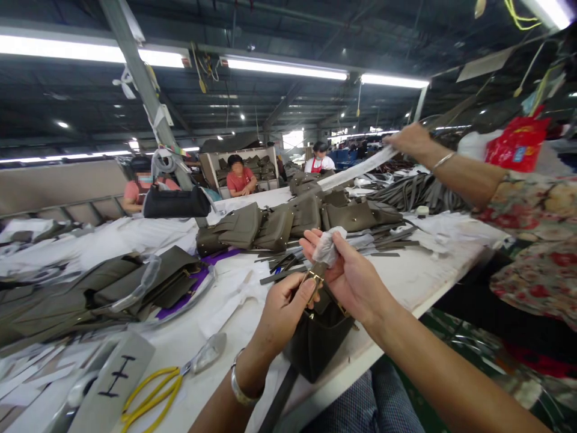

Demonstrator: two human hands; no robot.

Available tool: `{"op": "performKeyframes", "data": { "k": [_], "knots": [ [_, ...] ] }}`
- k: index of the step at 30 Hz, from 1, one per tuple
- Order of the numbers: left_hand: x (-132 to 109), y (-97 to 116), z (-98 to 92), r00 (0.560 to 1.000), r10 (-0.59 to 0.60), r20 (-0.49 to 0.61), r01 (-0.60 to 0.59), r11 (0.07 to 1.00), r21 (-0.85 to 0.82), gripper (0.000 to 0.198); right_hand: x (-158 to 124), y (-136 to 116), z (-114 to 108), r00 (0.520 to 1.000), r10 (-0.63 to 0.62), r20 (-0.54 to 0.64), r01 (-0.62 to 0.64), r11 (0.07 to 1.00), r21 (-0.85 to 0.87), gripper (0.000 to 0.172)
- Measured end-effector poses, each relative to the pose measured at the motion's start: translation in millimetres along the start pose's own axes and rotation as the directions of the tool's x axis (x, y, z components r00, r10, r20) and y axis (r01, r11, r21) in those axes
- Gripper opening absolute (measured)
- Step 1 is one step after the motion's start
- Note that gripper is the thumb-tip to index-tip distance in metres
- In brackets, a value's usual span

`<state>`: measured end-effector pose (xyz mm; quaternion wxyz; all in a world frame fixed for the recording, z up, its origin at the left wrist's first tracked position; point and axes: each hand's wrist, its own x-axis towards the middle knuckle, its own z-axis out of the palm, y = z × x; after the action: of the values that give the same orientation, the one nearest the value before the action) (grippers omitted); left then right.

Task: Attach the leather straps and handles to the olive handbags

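Gold-toned, the buckle [315,276] is pinched by the left hand [287,304]; just above, the white-wrapped strap end [332,246] is held by the half-open right hand [354,276]. Below both, at lower centre, the dark bag [318,344] is seen beside the bench [419,282] edge.

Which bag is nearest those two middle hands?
The dark bag at the near edge of the table, right under the left hand and right hand; other bags lie farther off.
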<state>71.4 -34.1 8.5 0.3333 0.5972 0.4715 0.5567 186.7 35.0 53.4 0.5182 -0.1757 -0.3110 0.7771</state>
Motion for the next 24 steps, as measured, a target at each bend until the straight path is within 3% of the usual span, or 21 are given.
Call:
{"op": "performKeyframes", "data": {
  "k": [9,12,14,18,21,24],
  "knots": [
    [-1.4,-6.7,3.3,0.993,-0.01,-0.116,0.012,1.0,0.015,0.028,-26.6,31.1,-9.3,0.991,-0.051,0.123,0.076,0.975,-0.21,0.04],
    [-0.1,-12.3,4.9,0.969,0.019,-0.248,-0.038,0.997,-0.073,0.016,-28.5,41.6,-18.9,0.983,-0.081,0.168,0.132,0.938,-0.319,0.04],
    [1.6,-14.2,4.3,0.935,0.072,-0.346,-0.106,0.991,-0.079,0.022,-29.5,48.8,-27.0,0.972,-0.092,0.218,0.173,0.904,-0.391,0.041],
    [4.0,-10.4,-2.3,0.878,0.282,-0.386,-0.191,0.947,0.257,0.013,-33.2,60.4,-39.6,0.925,-0.094,0.367,0.296,0.784,-0.546,0.042],
    [2.8,-7.7,-9.1,0.82,0.449,-0.356,-0.238,0.832,0.501,0.011,-36.1,64.2,-43.0,0.906,-0.053,0.419,0.352,0.643,-0.68,0.044],
    [-2.7,-12.6,-17.1,0.776,0.564,-0.281,-0.289,0.715,0.637,0.013,-36.4,63.6,-43.0,0.905,-0.022,0.425,0.373,0.524,-0.766,0.03]
  ]
}}
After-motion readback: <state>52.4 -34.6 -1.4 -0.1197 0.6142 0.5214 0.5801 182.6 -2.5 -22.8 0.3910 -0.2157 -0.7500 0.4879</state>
